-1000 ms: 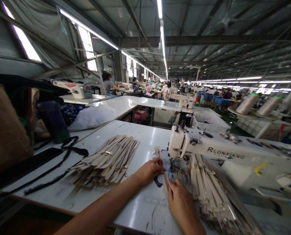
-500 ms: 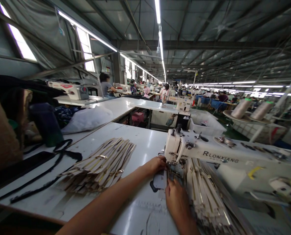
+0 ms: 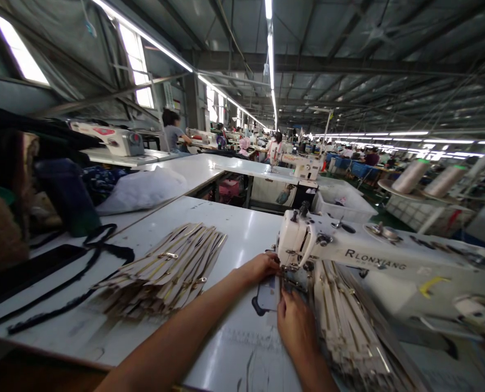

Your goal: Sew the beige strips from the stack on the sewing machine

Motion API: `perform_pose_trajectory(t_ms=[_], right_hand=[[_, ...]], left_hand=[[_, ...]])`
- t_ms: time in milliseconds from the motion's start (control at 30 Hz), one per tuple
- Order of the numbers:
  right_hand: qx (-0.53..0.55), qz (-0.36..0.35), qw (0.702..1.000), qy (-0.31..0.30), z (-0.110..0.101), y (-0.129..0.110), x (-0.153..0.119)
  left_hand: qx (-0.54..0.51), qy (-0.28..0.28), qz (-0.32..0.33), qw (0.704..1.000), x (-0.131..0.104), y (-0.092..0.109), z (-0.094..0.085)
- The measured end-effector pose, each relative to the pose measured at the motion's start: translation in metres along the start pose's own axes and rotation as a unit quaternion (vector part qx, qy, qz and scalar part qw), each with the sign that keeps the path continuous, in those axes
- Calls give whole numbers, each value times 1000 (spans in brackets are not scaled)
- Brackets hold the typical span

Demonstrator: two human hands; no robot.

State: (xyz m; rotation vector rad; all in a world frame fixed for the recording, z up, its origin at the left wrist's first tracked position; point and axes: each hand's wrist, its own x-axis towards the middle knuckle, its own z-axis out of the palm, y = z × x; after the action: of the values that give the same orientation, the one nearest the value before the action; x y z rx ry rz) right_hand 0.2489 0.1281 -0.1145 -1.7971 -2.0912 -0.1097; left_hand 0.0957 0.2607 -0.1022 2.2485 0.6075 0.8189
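Observation:
A white sewing machine (image 3: 348, 247) marked RLONXIANG stands at the right, its needle end over the bed. Close to the left of its presser foot, my left hand (image 3: 263, 268) is closed with fingertips pressed down together. Just in front of the foot, my right hand (image 3: 296, 318) is closed too, thumb and fingers together on the bed. What lies under my fingers is mostly hidden; only a narrow edge shows between them. Left of my arm lies a fanned pile of beige zipper strips (image 3: 172, 267) with metal pulls. A second bundle of zipper strips (image 3: 348, 321) lies beside my right hand.
Black strips (image 3: 99, 261) and a white plastic bag (image 3: 144, 190) lie at the left, near a dark bottle (image 3: 66, 196). Thread cones (image 3: 409, 177) stand at the right. Beyond the white table (image 3: 234, 218) are a white bin (image 3: 344, 202), more sewing machines and several people.
The camera view has shifted slightly, so the table and machine sit a little differently in the picture. Both hands stay by the presser foot with nearly the same grip.

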Motion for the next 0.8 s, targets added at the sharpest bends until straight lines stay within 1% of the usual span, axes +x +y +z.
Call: perform_pose_trajectory(t_ms=[233,633,800], right_hand=[[6,17,999,-27,-5,-2,-1],[-17,8,1000,-19,-4,-3,-1],[-16,9,1000,-26,-5,-2,-1]], left_hand=[[35,-15,23,999,0,-8,-1],[70,-21,43,996,1,-8,-1],[81,-20,48,995,2,-10,0]])
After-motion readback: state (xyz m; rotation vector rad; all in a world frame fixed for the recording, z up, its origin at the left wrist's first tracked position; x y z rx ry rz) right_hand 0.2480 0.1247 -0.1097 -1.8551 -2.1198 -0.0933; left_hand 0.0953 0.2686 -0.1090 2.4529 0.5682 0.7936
